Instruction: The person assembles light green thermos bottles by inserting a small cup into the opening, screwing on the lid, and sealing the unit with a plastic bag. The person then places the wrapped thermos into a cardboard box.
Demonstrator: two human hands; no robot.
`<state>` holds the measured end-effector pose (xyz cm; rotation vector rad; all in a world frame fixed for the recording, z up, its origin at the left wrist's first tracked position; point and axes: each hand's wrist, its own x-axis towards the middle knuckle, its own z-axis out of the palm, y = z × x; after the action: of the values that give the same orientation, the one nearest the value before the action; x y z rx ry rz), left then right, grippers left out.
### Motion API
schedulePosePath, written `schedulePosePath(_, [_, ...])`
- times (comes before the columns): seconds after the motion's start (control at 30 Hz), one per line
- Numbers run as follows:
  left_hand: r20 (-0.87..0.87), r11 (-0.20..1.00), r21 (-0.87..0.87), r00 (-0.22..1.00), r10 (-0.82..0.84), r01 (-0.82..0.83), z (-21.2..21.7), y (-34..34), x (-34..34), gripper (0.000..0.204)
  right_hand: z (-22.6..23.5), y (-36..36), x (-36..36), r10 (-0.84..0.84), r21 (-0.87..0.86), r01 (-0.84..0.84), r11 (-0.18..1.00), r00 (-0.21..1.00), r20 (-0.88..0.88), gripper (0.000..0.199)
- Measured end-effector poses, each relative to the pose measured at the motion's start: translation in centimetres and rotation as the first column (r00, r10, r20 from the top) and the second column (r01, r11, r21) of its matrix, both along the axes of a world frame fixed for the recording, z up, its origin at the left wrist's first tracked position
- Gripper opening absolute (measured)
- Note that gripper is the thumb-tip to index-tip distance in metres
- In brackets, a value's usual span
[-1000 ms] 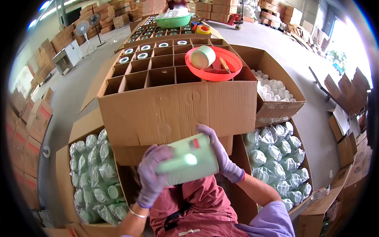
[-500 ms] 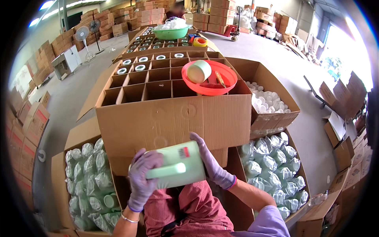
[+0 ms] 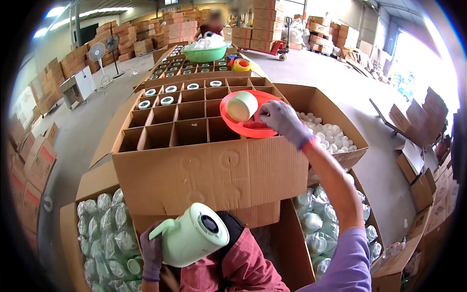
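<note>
My left hand [image 3: 152,250], in a lilac glove, holds a pale green thermos jug [image 3: 187,243] above my lap. The jug is tilted, its dark round top opening and spout facing up and right, its handle toward my left hand. My right hand [image 3: 286,120], also gloved, reaches into a shallow red bowl [image 3: 232,124] on the divided carton [image 3: 204,168]. Its fingers are bent together at the bowl's right side; what they hold, if anything, is hidden. Beside them in the bowl lies a pale cylinder [image 3: 242,106], a roll or cup.
Open boxes of bagged green jugs stand at left [image 3: 104,228] and right [image 3: 316,221]. A box of small white caps [image 3: 333,134] sits right of the divided carton. Farther back are a green basin [image 3: 206,54], tape rolls [image 3: 242,64] and a person [image 3: 211,29].
My right hand has left the jug and moved up and forward into the red bowl. The jug has turned from lying sideways to top up, held by my left hand alone.
</note>
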<state>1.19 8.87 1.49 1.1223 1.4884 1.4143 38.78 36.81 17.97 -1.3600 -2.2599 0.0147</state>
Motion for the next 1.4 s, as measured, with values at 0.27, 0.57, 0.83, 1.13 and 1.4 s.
schedulePosePath(0.27, [-0.311, 0.999, -0.050, 0.951, 0.000, -0.016, -1.6, 0.3, -1.5, 0.037, -0.2, 6.0, -0.9, 0.045, -0.250, 0.124, 0.960, 0.817, 0.574, 0.038])
schedulePosePath(0.57, [-0.366, 0.987, 0.119, 0.929, -0.054, 0.104, -0.9, 1.1, -1.7, 0.027, 0.1, -0.9, 1.7, 0.032, -0.250, -0.260, 0.933, 0.750, -0.661, 0.019])
schedulePosePath(0.83, [-0.732, 0.948, 0.118, 0.671, -0.118, 0.296, -0.6, 2.2, -2.8, 0.021, -6.3, -15.6, -8.0, 0.810, 0.166, -0.852, 0.496, 0.523, 0.266, 0.029])
schedulePosePath(1.13, [-0.879, 0.930, 0.158, 0.477, -0.021, 0.332, -2.1, 2.2, -4.2, 0.020, -10.2, -16.4, -10.7, 0.896, -0.031, -0.910, 0.413, 0.400, 0.191, 0.016])
schedulePosePath(1.4, [-0.470, 0.900, 0.436, 0.851, 0.235, -0.007, -1.3, -2.0, 1.4, 0.029, -13.9, -19.4, -10.2, -0.468, -0.810, -0.528, 0.255, 0.665, -0.582, 0.024])
